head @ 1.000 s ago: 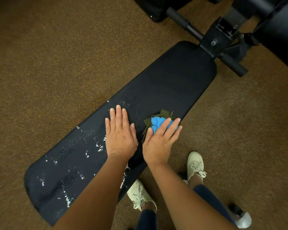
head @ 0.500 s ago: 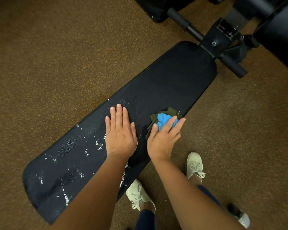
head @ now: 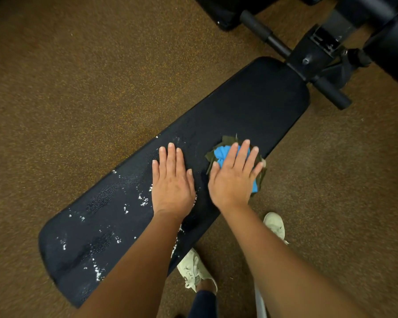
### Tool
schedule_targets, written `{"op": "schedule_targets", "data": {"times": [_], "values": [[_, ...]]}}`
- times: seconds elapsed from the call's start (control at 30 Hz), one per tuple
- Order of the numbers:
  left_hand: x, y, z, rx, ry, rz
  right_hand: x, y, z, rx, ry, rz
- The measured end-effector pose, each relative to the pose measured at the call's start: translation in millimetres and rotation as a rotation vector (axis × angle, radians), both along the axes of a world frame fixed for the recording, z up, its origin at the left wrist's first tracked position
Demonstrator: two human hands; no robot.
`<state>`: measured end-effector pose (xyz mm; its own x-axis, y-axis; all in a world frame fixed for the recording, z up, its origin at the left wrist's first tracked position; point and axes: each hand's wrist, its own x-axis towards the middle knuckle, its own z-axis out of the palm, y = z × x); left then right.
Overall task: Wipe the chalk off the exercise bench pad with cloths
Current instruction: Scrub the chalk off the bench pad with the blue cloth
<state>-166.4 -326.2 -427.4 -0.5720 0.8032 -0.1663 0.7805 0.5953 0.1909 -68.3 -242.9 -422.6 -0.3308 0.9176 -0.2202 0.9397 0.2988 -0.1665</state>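
No legible text or labels.

My cloths (head: 220,156): one bright blue, one dark olive green. Black surface (head: 239,106), flecked with white chalk (head: 144,200). Brown floor (head: 78,88), orange-speckled. My shoes (head: 193,267): cream.

A single wide-angle view is taken from the head, above the near long edge of the pad (head: 239,115). It is aimed steeply down and forward, and the pad is seen close.

Dim, warm, even light, as we see it.
We note faint sheen on the bench pad (head: 251,106), floor (head: 78,88) corners darkened and bent, bottom edge blurred.
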Motion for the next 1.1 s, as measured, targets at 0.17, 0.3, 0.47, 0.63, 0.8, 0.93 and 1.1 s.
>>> {"op": "schedule_targets", "data": {"times": [0.17, 0.3, 0.47, 0.63, 0.8, 0.93, 1.1], "values": [[0.8, -0.3, -1.4, 0.0, 0.01, 0.006, -13.2, 16.0, 3.7, 0.019, 0.007, 0.189], [0.8, -0.2, -0.5, 0.006, 0.006, 0.008, 19.7, 30.5, 3.3, 0.012, -0.01, 0.593], [0.3, -0.2, -1.2, 0.011, 0.001, 0.009, -18.4, 38.1, 4.3, 0.032, -0.036, 0.354], [0.1, -0.8, -1.8, 0.032, -0.001, 0.016, -2.5, 39.6, 6.4, -0.002, 0.008, 0.701], [0.9, -0.3, -1.0, 0.036, -0.001, 0.025, -16.5, 52.5, 4.8, 0.009, -0.017, 0.541], [0.6, -1.0, -1.9, 0.039, -0.007, 0.074, -36.8, 32.1, 5.0, 0.002, 0.002, 0.587], [-2.6, -2.5, 0.6, 0.031, -0.002, 0.098, -13.3, 56.5, 4.1, 0.021, 0.016, 0.786]]}}
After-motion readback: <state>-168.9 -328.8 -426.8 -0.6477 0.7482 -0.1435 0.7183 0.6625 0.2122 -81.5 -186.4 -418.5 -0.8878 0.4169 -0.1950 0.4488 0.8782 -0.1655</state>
